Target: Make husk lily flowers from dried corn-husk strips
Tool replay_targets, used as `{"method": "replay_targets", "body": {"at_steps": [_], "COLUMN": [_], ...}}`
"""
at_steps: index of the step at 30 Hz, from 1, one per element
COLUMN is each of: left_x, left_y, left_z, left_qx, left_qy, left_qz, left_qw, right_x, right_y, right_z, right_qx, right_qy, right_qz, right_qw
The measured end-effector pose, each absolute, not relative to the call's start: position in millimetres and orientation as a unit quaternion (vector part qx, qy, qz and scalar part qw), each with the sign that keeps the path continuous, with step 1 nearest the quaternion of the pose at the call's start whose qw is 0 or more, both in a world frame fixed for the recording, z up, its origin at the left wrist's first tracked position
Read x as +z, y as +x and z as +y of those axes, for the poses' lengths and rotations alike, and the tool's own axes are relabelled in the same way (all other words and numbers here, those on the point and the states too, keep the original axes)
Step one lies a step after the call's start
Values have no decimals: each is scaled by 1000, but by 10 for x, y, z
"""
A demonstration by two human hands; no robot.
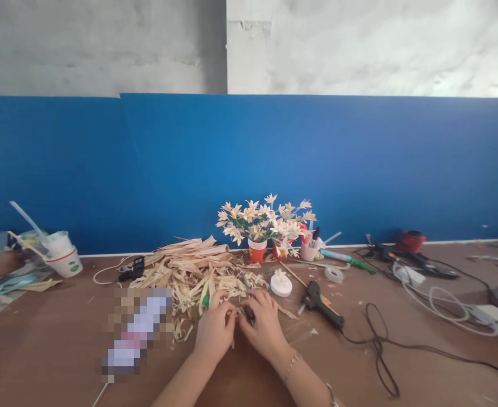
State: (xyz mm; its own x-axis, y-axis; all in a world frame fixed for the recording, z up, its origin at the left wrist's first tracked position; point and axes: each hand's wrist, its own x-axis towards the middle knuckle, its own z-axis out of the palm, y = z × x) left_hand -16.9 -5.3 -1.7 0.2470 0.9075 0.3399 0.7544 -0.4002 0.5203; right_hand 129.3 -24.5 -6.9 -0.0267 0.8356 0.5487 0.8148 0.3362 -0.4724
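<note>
On the counter [346, 367], the husk pile [189, 265] is being kept, likely for easy reach. At its near edge, the left hand [217, 328] and the right hand [263, 322] are being held close together, fingers curled; whether anything is being pinched by either grip cannot be told.

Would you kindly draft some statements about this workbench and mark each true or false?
1. The glue gun lies to the right of the right hand. True.
2. A bracelet circles the left wrist. False: the bracelet is on the right one.
3. The left hand is close beside the right hand. True.
4. The dry strips lie right of the glue gun. False: the dry strips lie to its left.
5. The pale flowers stand beyond both hands. True.
</note>
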Motion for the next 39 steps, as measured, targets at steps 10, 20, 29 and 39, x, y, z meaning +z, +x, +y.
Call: {"method": "replay_targets", "body": {"at_steps": [10,20,29,39], "left_x": [-13,25,35,-31], "left_y": [-119,-91,-299,-330], "left_z": [-80,-87,80,108], "left_qx": [296,249,318,371], "left_qy": [785,763,716,724], "left_qz": [529,592,621,578], "left_qw": [129,74,21,61], "right_x": [-33,-81,-140,-12], "right_y": [1233,1159,1209,1235], "right_z": [-268,-261,-238,-349], "right_qx": [0,-23,-50,54], "right_qy": [-557,-574,-569,-490], "right_qz": [-729,-705,-757,-825], "right_qw": [399,416,318,277]}}
